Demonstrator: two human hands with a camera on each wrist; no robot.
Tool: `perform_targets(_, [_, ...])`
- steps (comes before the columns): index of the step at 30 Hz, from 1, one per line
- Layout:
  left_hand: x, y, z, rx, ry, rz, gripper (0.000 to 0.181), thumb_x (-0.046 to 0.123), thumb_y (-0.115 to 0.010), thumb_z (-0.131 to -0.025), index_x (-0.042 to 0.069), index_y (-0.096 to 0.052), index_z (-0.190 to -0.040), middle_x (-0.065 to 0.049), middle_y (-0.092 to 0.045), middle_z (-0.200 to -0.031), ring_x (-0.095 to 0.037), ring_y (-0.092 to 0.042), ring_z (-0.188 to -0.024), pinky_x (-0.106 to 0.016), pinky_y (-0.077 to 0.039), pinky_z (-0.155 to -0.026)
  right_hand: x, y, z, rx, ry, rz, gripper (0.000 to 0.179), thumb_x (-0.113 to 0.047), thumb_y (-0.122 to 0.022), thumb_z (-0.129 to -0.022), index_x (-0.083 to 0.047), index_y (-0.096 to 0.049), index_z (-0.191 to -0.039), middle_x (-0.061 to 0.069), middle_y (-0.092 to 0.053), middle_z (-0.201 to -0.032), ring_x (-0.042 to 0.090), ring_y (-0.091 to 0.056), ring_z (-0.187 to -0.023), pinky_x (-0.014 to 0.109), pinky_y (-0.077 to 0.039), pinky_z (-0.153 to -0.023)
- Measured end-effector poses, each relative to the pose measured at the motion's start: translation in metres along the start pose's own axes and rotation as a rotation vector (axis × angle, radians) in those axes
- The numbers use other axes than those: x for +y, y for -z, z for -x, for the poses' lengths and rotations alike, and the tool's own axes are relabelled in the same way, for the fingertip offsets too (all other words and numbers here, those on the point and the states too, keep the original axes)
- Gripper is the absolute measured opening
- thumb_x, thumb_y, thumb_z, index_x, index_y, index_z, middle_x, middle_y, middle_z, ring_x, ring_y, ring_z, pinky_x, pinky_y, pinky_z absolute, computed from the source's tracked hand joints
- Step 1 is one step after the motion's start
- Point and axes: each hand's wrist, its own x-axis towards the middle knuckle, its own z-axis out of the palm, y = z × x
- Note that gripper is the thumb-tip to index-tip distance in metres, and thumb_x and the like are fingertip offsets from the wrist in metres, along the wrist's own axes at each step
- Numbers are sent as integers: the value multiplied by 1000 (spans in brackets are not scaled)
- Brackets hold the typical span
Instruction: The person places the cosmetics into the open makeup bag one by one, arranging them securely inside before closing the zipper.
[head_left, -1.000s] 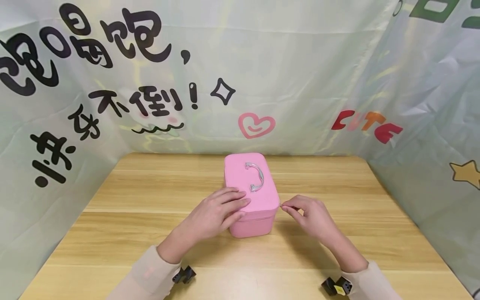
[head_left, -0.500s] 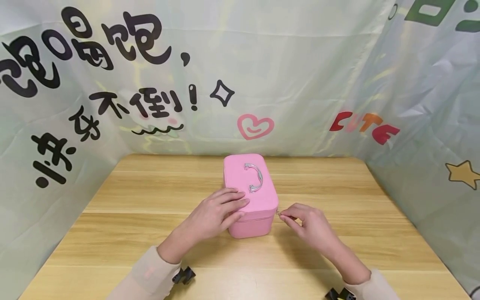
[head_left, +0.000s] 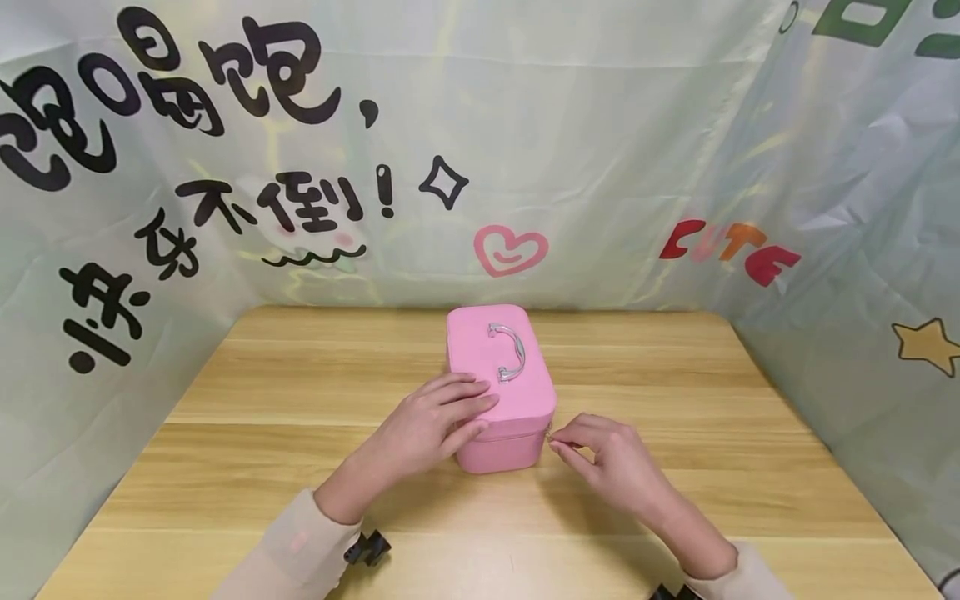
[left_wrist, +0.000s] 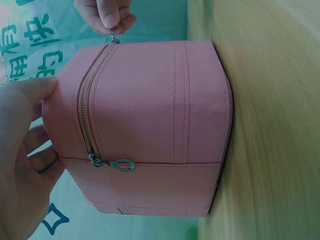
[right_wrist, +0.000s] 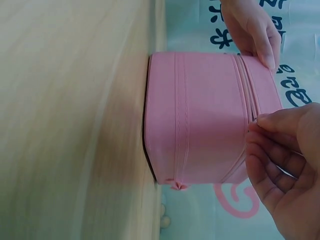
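Observation:
A pink vanity case point(head_left: 504, 454) stands on the wooden table, its lid down and a silver handle point(head_left: 519, 350) on top. My left hand point(head_left: 423, 425) rests on the lid's near left part, fingers extended over the top and thumb at the near edge. At the near right corner my right hand point(head_left: 618, 462) pinches a zipper pull point(left_wrist: 114, 36) between thumb and forefinger. The zipper point(left_wrist: 85, 107) runs round the case below the lid. In the left wrist view a second zipper pull point(left_wrist: 124, 164) hangs loose. The right fingertips mostly cover the pinched pull in the right wrist view.
Under the case lies the light wooden table point(head_left: 300, 375). A printed cloth backdrop point(head_left: 600, 125) with dark lettering and a pink heart encloses the back and both sides. Dark devices point(head_left: 367, 550) sit at the wrists beside pale sleeves point(head_left: 292, 550).
My right hand has moved along the case's right side toward the near corner, drawing the pinched zipper pull with it. The left hand has stayed on the lid.

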Motion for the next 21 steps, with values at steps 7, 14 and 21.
perform_targets(7, [0,-1,0,22,-17,2,36,37,-54,-101,13,-71,-121,-5,-65,-126,-23,-55,-123,-39,-38,-110,-14,-11,-3,-12,47,22,6,-12,-76,-84,-13,-77,-90,-13,-67,-84,0,-62,-76,16,-52,-66])
perform_targets(14, [-1,-2,1,30,-26,10,38,38,-49,-103,11,-71,-120,-6,-65,-126,-24,-55,-123,-41,-39,-110,-30,-29,-10,9,144,60,11,-9,-76,-81,-11,-76,-91,-7,-68,-87,4,-64,-76,21,-55,-67])
perform_targets(21, [-2,-1,2,30,-31,21,43,40,-44,-104,11,-71,-120,-6,-65,-126,-24,-55,-123,-39,-38,-111,-43,-46,-16,61,239,139,6,-13,-73,-84,-11,-75,-89,-6,-66,-84,8,-61,-73,22,-54,-65])
